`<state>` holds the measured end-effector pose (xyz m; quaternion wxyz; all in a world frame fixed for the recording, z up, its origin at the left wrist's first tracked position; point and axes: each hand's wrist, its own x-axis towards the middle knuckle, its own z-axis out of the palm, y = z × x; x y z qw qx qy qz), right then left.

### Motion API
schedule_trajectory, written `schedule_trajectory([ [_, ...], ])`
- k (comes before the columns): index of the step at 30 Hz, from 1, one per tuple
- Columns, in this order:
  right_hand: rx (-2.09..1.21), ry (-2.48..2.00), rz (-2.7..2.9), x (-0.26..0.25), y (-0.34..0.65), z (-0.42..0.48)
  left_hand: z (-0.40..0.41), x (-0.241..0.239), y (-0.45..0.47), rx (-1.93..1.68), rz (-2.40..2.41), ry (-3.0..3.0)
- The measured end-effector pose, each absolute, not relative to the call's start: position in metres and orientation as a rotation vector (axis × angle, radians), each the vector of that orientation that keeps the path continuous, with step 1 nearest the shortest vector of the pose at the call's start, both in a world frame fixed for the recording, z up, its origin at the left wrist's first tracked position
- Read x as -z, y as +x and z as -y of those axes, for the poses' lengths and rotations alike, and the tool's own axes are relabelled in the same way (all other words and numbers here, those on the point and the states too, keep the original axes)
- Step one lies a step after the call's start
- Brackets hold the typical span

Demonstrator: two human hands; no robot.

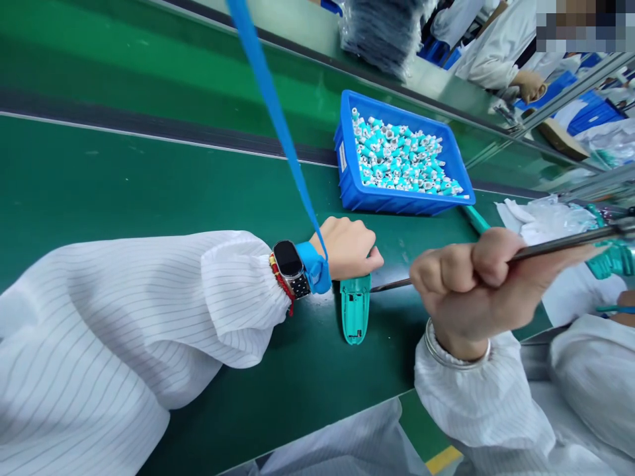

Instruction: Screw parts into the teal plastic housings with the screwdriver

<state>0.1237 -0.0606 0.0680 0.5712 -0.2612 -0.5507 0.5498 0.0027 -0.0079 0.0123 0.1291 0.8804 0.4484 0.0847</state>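
On the green worktop (124,192) there's just one long teal plastic shell (355,311) lying open side up. Its far end is tucked under the left hand (347,246), which is curled down tight on it, so that bit's hidden. The right hand (471,284) is a closed fist around one thin dark metal rod (555,246). The rod's middle vanishes inside the fist and its tip comes out just beside the shell, can't tell if it touches. The two hands are near each other but apart. Behind sits one blue plastic bin (397,198) heaped with small teal-and-white parts (397,155), way too many to count. One blue strap (278,119) runs off the top edge.
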Motion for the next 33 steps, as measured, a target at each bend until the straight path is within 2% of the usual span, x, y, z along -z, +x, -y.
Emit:
schedule_trajectory([
  [21, -1.395, -0.602, 1.409, -0.060, 0.104, 0.063, 0.008, -0.011, 0.000, -0.358, -1.281, 2.523],
  [33, -1.230, -0.705, 1.186, -0.070, 0.129, 0.087, 0.004, -0.009, 0.004, -0.292, -1.312, 2.542],
])
